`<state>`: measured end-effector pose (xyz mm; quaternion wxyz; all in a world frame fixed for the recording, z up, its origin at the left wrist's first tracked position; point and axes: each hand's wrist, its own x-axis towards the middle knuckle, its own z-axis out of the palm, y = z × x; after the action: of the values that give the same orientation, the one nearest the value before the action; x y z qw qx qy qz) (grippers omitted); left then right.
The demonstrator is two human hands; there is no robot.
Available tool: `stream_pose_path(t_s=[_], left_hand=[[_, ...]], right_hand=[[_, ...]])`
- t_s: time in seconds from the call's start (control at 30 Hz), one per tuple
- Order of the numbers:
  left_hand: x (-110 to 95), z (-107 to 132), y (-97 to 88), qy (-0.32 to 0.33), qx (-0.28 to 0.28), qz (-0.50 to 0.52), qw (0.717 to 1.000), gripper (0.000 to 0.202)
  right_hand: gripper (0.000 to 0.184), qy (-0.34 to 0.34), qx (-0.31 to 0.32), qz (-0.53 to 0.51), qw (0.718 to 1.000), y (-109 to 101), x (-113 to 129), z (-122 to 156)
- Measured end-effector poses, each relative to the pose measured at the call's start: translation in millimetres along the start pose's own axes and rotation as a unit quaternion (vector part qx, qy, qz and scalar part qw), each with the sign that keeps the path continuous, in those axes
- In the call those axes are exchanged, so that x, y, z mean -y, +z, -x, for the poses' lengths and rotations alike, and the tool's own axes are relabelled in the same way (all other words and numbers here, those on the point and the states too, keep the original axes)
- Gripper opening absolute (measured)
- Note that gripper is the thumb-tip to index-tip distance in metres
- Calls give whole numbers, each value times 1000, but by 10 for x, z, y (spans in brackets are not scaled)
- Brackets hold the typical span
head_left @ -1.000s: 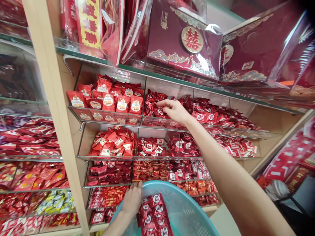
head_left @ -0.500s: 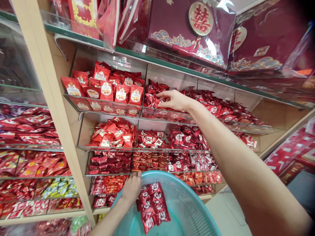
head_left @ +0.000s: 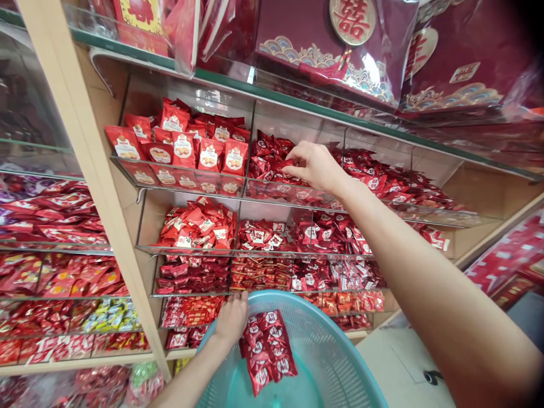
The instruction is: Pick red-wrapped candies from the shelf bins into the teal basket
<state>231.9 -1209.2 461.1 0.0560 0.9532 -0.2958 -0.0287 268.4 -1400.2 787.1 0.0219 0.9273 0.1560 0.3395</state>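
Note:
My left hand [head_left: 232,320] grips the far rim of a teal plastic basket [head_left: 323,345] low in view. Inside the basket lies a bunch of dark red candy packets [head_left: 267,351], right beside that hand. My right hand [head_left: 314,166] reaches up into a clear shelf bin filled with dark red wrapped candies [head_left: 267,158]. Its fingers are curled down into the pile, pinching at the packets; what exactly they hold is hidden.
Clear acrylic shelves [head_left: 187,184] hold several bins of red snack packets [head_left: 187,150] in tiers. A wooden upright [head_left: 97,187] divides the shelving at left. Large maroon gift boxes [head_left: 340,51] in plastic sit on the top glass shelf. Pale floor shows at bottom right.
The view has tilted down slightly. My right hand moved a little right and deeper into the candy bin, fingers curling. My left hand stays on the basket rim.

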Motion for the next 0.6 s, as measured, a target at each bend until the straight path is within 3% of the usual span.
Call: stream_pose_path(t_s=[0.1,0.23,0.33,0.4,0.47,0.6], left_hand=[[-4,-16,26,-2,-5,2,1000,33],[-3,-35,52,4,-6,1,1000,35],[-9,-41,53,10,-10,1,1000,36],[-17,-43,51,10,-11,1,1000,37],[-29,-42,50,10,-13,1,1000,37],[-51,-28,43,10,-20,-8,1000,38]], right_hand=[[16,7,-88,-53,995,-121,85,144],[16,57,-233,-135,961,-284,310,489],[15,118,-281,-192,933,-253,508,885],[14,177,-270,-249,913,-95,627,1198],[15,249,-211,-326,887,182,721,1533],[26,397,-54,-465,790,967,811,2202]])
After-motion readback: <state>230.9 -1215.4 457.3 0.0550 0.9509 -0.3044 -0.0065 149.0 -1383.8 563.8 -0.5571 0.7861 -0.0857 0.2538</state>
